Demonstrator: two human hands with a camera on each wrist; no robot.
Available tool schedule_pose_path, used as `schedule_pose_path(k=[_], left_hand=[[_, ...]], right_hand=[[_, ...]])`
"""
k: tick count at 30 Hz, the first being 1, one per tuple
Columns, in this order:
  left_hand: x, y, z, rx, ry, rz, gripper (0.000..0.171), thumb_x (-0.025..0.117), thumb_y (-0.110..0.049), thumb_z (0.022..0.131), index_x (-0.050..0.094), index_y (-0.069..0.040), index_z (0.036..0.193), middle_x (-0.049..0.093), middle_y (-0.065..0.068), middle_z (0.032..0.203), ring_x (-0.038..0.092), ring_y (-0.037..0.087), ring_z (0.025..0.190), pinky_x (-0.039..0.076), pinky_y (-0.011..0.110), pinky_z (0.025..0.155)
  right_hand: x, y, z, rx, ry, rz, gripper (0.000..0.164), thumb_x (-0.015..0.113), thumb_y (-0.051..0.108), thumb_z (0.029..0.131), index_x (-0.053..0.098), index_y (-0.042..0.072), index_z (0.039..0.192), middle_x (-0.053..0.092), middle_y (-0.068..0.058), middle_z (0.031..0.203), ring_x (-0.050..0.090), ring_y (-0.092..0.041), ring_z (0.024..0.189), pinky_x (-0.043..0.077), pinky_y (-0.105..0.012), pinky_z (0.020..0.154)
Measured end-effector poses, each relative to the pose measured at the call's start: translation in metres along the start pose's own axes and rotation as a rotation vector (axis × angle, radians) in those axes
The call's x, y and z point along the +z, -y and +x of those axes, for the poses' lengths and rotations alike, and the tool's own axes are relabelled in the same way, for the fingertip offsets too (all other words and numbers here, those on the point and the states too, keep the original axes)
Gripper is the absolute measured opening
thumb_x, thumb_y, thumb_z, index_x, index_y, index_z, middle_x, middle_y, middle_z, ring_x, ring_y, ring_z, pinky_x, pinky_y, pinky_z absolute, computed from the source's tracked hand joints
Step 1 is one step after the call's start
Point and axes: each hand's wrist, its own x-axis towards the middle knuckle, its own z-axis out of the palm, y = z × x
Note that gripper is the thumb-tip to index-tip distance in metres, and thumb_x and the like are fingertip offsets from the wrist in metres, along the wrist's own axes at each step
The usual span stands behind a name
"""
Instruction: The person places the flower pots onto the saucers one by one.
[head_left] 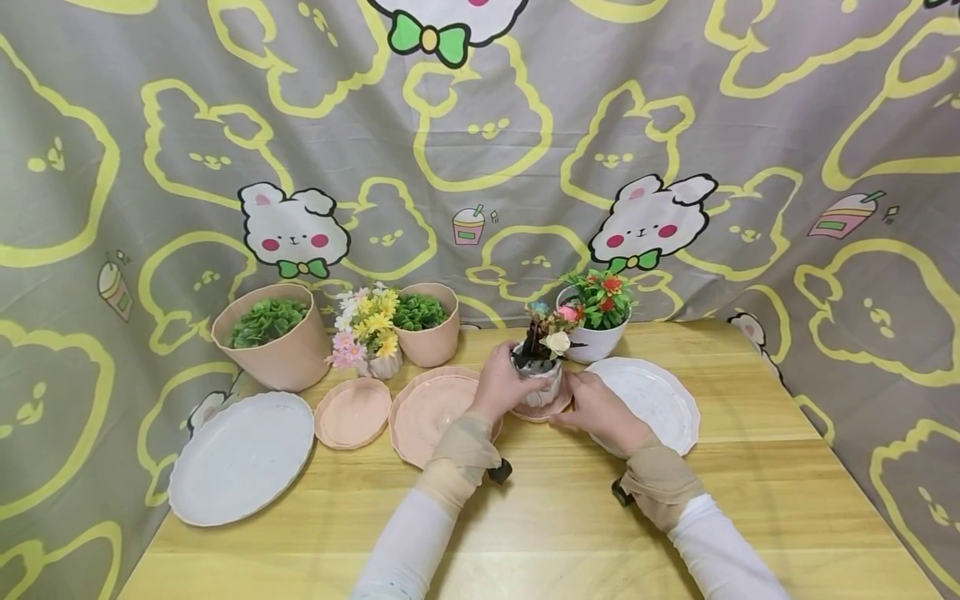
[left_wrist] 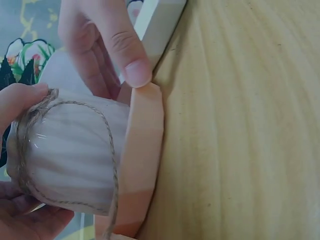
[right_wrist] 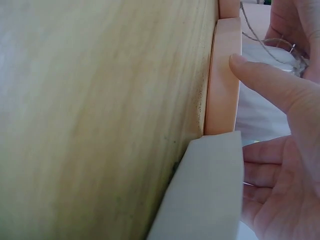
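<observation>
My left hand [head_left: 504, 385] grips a small white ribbed pot [left_wrist: 75, 150] around its upper part. Twine [left_wrist: 107, 132] is tied round this pot, and artificial flowers [head_left: 557, 342] with a white rose and dark stems rise from it. The pot's base sits within the rim of a small pink saucer [left_wrist: 142, 160], tilted in the left wrist view by the camera's angle. At the saucer's right side is my right hand [head_left: 603, 410], its thumb [right_wrist: 260, 75] on the rim and its other fingers beyond, beside the pot.
A white saucer [head_left: 660, 404] lies right against the pink one. Leftward are a larger pink saucer [head_left: 420, 417], a small pink saucer [head_left: 352, 414] and a white oval-looking plate [head_left: 240, 462]. Behind stand two pink pots, a daisy pot [head_left: 378, 365] and a white pot [head_left: 596, 342] with red flowers.
</observation>
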Motion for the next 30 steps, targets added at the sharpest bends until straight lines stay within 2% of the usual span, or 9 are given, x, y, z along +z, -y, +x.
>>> schedule_pose_path(k=[5, 16, 25, 30], left_hand=[[0.0027, -0.0002, -0.0032, -0.009, -0.006, 0.014, 0.083, 0.088, -0.036, 0.068, 0.048, 0.000, 0.132, 0.059, 0.017, 0.126, 0.058, 0.030, 0.117, 0.049, 0.041, 0.101], [0.0094, 0.0007, -0.0045, -0.017, 0.002, 0.025, 0.086, 0.087, -0.039, 0.070, 0.044, -0.002, 0.135, 0.055, 0.016, 0.130, 0.057, 0.029, 0.119, 0.048, 0.040, 0.103], [0.0057, -0.0067, -0.0068, -0.058, 0.055, -0.012, 0.090, 0.085, -0.038, 0.073, 0.039, -0.001, 0.141, 0.051, 0.019, 0.135, 0.054, 0.031, 0.123, 0.047, 0.043, 0.106], [0.0009, -0.0071, -0.0075, -0.087, 0.109, -0.043, 0.096, 0.084, -0.039, 0.074, 0.033, -0.002, 0.147, 0.046, 0.020, 0.143, 0.049, 0.032, 0.130, 0.043, 0.044, 0.110]], right_hand=[[0.0000, 0.0014, 0.0000, 0.005, -0.005, 0.009, 0.079, 0.083, 0.034, 0.075, 0.050, -0.004, 0.136, 0.063, -0.023, 0.123, 0.058, -0.037, 0.116, 0.047, -0.049, 0.103], [0.0005, 0.0013, -0.0015, 0.012, -0.007, -0.011, 0.082, 0.083, 0.036, 0.075, 0.048, -0.005, 0.137, 0.063, -0.024, 0.123, 0.057, -0.040, 0.117, 0.046, -0.050, 0.104], [-0.0004, 0.0011, -0.0022, -0.018, -0.039, -0.004, 0.076, 0.084, 0.031, 0.074, 0.052, -0.006, 0.132, 0.065, -0.024, 0.115, 0.062, -0.037, 0.109, 0.050, -0.048, 0.098], [-0.0020, 0.0020, -0.0023, -0.024, -0.036, 0.044, 0.072, 0.085, 0.029, 0.073, 0.055, -0.001, 0.130, 0.067, -0.019, 0.115, 0.063, -0.034, 0.108, 0.051, -0.047, 0.097]])
